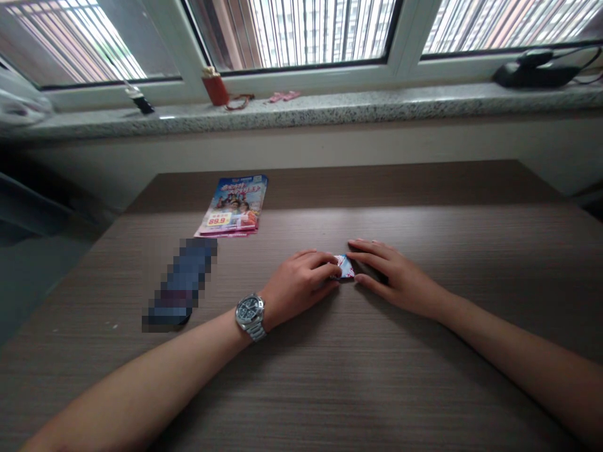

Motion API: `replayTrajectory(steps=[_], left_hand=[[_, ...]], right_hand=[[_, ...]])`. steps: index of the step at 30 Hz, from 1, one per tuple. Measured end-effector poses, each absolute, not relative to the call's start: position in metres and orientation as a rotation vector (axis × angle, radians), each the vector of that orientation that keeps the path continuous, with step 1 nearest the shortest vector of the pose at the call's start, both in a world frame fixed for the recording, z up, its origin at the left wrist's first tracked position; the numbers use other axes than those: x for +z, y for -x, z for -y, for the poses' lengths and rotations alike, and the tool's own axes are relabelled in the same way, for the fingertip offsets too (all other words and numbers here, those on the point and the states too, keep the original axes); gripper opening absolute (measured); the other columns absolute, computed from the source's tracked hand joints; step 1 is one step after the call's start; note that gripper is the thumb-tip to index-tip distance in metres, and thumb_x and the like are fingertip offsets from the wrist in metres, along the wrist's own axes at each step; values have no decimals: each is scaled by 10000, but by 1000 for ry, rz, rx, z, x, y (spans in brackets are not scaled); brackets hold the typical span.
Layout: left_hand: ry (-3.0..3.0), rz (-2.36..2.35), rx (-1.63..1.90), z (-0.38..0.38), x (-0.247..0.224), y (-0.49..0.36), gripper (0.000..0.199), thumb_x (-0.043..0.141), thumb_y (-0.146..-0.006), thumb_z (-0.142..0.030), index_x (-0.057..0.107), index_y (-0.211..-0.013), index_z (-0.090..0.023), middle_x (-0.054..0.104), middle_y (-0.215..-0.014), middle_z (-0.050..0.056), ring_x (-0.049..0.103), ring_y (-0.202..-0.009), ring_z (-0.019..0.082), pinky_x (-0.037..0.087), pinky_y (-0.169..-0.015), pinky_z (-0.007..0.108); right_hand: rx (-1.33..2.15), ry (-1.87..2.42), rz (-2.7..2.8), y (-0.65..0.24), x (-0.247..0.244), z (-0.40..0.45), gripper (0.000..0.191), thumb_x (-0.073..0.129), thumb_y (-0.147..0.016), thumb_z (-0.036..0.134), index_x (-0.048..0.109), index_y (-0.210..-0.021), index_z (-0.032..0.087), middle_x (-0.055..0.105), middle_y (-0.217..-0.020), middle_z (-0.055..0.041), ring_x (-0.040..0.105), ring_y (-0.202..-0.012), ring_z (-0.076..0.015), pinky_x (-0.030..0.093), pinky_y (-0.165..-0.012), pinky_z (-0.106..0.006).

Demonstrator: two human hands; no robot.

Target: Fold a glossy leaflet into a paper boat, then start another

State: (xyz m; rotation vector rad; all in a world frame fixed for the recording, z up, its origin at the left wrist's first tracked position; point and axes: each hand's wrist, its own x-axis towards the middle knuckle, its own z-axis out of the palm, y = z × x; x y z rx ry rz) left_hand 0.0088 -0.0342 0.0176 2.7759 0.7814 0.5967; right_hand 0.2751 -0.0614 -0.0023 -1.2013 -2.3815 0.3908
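A small folded piece of colourful printed paper [347,266] lies on the table between my hands. My left hand [305,280], with a steel watch [250,314] on its wrist, curls over the paper's left part and holds it down with the fingertips, hiding that part. Just right of it, my right hand [396,274] rests low over the tabletop. Its fingers are spread and nothing is in them. The index fingertip and thumb come close to the paper's right edge; whether they touch it I cannot tell.
A stack of printed flyers [235,204] lies at the back left of the wooden table [330,376]. Nearer is a blurred-out dark, phone-shaped object [181,285]. On the stone windowsill [353,108] are a red bottle-like item [215,89], pink clips [283,96] and a black device [537,74].
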Motion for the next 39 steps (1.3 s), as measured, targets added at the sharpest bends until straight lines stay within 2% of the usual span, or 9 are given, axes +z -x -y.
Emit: replayTrajectory(steps=[4,10,14,17,20,24,29,34,39], left_hand=[[-2755,-824,615,33,15,-9,150,585,-1011,-274,694,-1104,-229,691,-1254,64,678,-1095,207,539,-964,371],[-2740,-856,653,31,10,-8,158,565,-1023,-259,702,-1088,-215,657,-1348,95,667,-1137,225,543,-980,409],[-2718,-852,682,30,10,-8,143,582,-1013,-253,690,-1098,-211,674,-1281,86,670,-1115,224,555,-976,411],[-2645,-798,718,31,12,-9,128,581,-1009,-232,674,-1092,-202,635,-1259,88,691,-1046,186,581,-937,357],[-2560,-743,762,34,13,-8,142,567,-1017,-219,651,-1128,-189,589,-1257,92,710,-940,140,602,-860,290],[-2492,-697,836,37,13,-10,119,593,-1009,-224,652,-1110,-201,582,-1211,72,711,-927,133,602,-846,280],[-2397,-712,941,43,15,-14,93,653,-972,-192,659,-1064,-200,585,-1158,56,694,-878,110,591,-846,271],[-2259,-739,992,48,20,-18,254,712,-937,-230,621,-1168,-171,648,-996,41,670,-855,126,575,-784,247],[-2265,-754,969,49,27,-18,75,674,-965,-210,711,-1012,-163,666,-896,26,644,-796,110,518,-731,221]], right_hand=[[396,1195,2386,-275,-3,61,425,548,-1007,355,549,-1425,275,508,-1560,-102,445,-1459,-284,344,-1215,-570],[396,1200,2390,-274,0,62,389,539,-1014,350,562,-1391,259,507,-1556,-110,442,-1460,-273,340,-1219,-552],[412,1215,2387,-273,1,63,404,530,-1017,356,548,-1407,253,507,-1556,-114,442,-1459,-273,339,-1220,-551],[428,1221,2361,-272,0,63,423,532,-1014,364,540,-1423,256,514,-1551,-114,451,-1453,-278,340,-1217,-559],[470,1233,2307,-270,1,64,368,543,-1007,381,615,-1341,246,542,-1524,-121,473,-1436,-289,343,-1215,-553],[598,1209,2193,-265,8,66,244,578,-989,380,701,-1165,263,623,-1433,-104,532,-1383,-296,345,-1205,-564],[862,1119,1989,-257,18,70,155,638,-969,366,694,-1009,227,748,-1115,-76,711,-1025,-225,573,-913,-376],[859,1141,1928,-254,19,76,107,651,-962,312,704,-987,222,748,-865,-19,700,-767,-163,560,-675,-256],[743,1089,1999,-254,21,80,70,661,-954,255,707,-992,217,735,-855,-8,673,-721,-133,539,-648,-218]])
